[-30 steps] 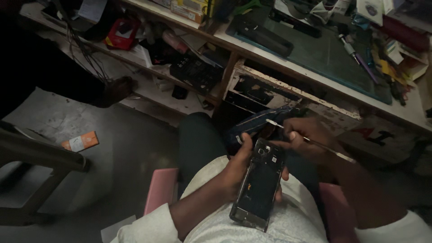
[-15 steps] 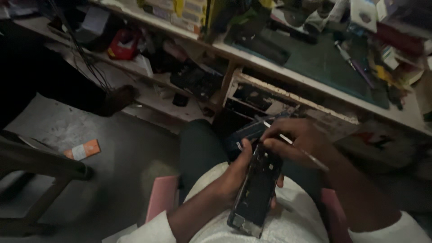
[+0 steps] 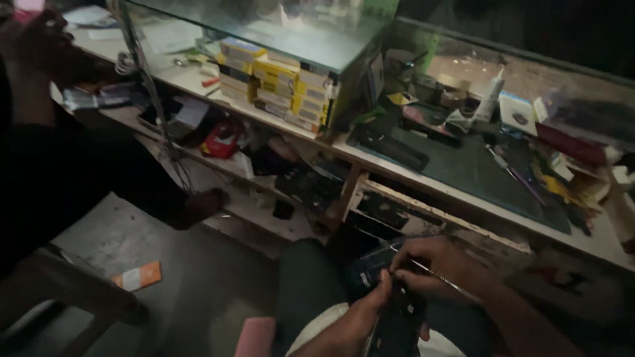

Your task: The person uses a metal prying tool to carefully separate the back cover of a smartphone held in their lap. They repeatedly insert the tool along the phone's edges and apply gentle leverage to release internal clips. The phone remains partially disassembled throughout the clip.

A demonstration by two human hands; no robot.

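While left hand (image 3: pixel 370 311) grips phone (image 3: pixel 397 327), right hand (image 3: pixel 433 264) touches top.

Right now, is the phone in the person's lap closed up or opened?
Cannot tell: the phone is dark and blurred. The left hand grips it; the right hand holds a thin tool to it.

Floor (image 3: pixel 198 291) left of the knees lies open – cluttered workbench (image 3: pixel 463 198) blocks ahead

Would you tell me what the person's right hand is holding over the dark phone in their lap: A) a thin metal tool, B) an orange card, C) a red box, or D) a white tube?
A: the right hand pinches a thin metal tool over the dark phone, which the left hand steadies.
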